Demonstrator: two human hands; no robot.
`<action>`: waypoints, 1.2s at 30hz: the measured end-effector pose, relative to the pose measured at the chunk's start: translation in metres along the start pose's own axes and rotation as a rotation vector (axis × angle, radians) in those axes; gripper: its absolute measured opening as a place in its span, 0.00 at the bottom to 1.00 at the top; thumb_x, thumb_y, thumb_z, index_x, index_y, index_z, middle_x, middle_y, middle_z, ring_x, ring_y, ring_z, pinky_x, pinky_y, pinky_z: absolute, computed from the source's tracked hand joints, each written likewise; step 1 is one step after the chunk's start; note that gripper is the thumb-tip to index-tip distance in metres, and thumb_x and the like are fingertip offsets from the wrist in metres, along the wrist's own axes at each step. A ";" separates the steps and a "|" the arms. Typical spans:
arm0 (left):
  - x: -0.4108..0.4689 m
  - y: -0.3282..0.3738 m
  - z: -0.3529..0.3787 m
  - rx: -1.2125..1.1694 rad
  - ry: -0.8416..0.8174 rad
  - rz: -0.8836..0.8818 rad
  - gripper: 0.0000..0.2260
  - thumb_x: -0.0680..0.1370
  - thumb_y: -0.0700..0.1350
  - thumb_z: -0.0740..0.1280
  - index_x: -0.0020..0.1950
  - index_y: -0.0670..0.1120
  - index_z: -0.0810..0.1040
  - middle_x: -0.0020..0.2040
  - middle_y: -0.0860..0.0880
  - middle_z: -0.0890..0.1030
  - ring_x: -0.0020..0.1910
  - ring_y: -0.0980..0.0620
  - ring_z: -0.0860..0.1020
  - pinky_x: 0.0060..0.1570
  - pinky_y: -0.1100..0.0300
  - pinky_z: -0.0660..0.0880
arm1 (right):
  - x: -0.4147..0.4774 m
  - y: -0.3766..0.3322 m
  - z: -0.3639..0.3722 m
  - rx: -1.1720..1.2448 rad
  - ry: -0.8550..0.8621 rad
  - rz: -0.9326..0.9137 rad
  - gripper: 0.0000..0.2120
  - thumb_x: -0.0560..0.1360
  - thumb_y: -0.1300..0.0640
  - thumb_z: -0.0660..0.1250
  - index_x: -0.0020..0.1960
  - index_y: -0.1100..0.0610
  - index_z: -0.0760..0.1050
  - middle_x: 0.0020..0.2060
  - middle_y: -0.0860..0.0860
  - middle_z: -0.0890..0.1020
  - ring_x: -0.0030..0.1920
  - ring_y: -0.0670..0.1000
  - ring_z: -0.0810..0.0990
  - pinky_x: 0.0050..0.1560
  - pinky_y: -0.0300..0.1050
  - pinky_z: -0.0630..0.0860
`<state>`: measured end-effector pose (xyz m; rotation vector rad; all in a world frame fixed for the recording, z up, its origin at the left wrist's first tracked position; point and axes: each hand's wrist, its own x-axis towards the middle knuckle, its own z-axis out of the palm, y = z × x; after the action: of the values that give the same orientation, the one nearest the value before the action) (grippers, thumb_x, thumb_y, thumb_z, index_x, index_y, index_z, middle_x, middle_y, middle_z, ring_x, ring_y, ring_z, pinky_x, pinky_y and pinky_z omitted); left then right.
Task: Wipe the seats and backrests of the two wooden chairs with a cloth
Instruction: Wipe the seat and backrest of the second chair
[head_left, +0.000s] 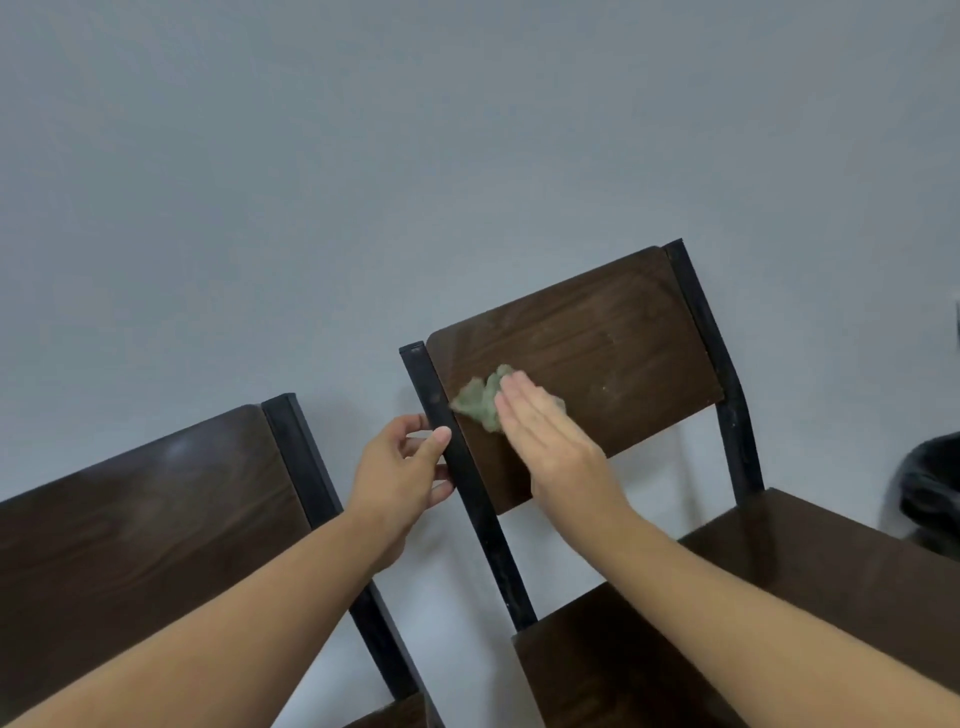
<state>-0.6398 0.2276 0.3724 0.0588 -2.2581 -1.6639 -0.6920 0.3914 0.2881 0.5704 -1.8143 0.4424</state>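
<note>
Two dark wooden chairs with black metal frames stand against a grey wall. The right chair's backrest (613, 343) and seat (810, 561) are in view. My right hand (545, 431) lies flat on a crumpled green cloth (478, 400), pressing it against the lower left of that backrest. My left hand (400, 478) grips the black left post (457, 467) of the same chair, thumb in front and fingers behind. The left chair's backrest (140, 514) fills the lower left, partly hidden by my left forearm.
A plain grey wall (363, 182) fills the upper half behind both chairs. A black bin with a bag (935, 483) sits at the right edge beside the right chair. A narrow gap separates the two chairs.
</note>
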 end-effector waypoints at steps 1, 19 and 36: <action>0.001 -0.001 0.000 -0.007 0.000 0.002 0.20 0.82 0.44 0.68 0.74 0.45 0.71 0.53 0.47 0.83 0.52 0.46 0.85 0.57 0.48 0.83 | -0.014 0.008 -0.005 -0.049 -0.075 -0.148 0.27 0.74 0.71 0.65 0.73 0.65 0.73 0.72 0.60 0.75 0.75 0.58 0.73 0.76 0.54 0.68; -0.006 -0.004 0.008 -0.049 0.027 0.008 0.17 0.83 0.45 0.66 0.72 0.48 0.72 0.52 0.47 0.83 0.52 0.48 0.85 0.57 0.50 0.83 | 0.036 0.087 -0.028 0.029 0.071 0.406 0.29 0.76 0.76 0.65 0.74 0.61 0.71 0.75 0.57 0.72 0.75 0.56 0.72 0.73 0.57 0.73; -0.009 -0.002 0.009 -0.007 0.030 -0.009 0.17 0.83 0.44 0.65 0.72 0.46 0.72 0.54 0.44 0.84 0.52 0.47 0.85 0.55 0.48 0.83 | 0.074 0.130 -0.050 -0.046 -0.031 0.438 0.26 0.81 0.69 0.55 0.78 0.55 0.67 0.77 0.54 0.70 0.75 0.56 0.71 0.76 0.48 0.66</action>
<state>-0.6346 0.2374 0.3661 0.0919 -2.2331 -1.6639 -0.7482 0.5127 0.3715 0.1431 -1.9753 0.6863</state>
